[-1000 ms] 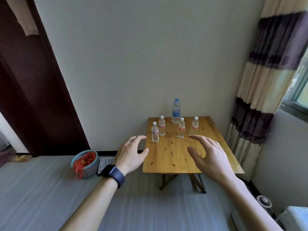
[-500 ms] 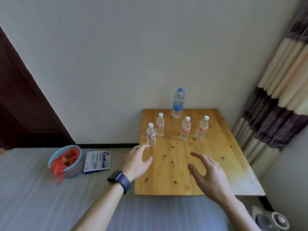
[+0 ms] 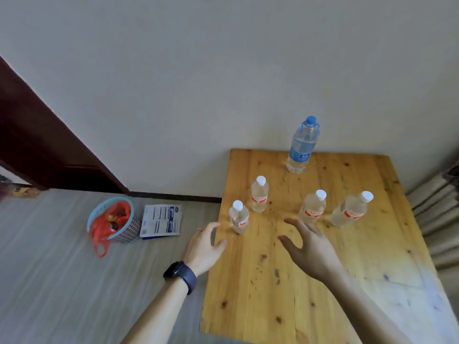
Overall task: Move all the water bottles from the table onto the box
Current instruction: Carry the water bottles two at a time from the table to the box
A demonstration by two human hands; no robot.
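Left hand (image 3: 203, 247) and right hand (image 3: 310, 249) are brought over the bench (image 3: 323, 306), fingers (image 3: 295, 223) wide and empty; five water bottles (image 3: 259, 197) are left unmoved.

Print on the bottle labels (image 3: 300, 155) and leaflet (image 3: 161, 220) looks too blurred to read.

Table (image 3: 323, 281): knotty wood planks, smooth, light sheen, with a glare patch at near right corner.
Large bottle (image 3: 301, 147): clear glossy plastic; blue plastic cap.
Small bottle at left edge (image 3: 239, 218): clear plastic, white cap, red label.
Basket (image 3: 128, 229): plastic lattice.
Bag (image 3: 119, 211): thin red plastic, crinkled.
Wall (image 3: 198, 83): matt paint.
Watch strap (image 3: 186, 276): matt, dark.
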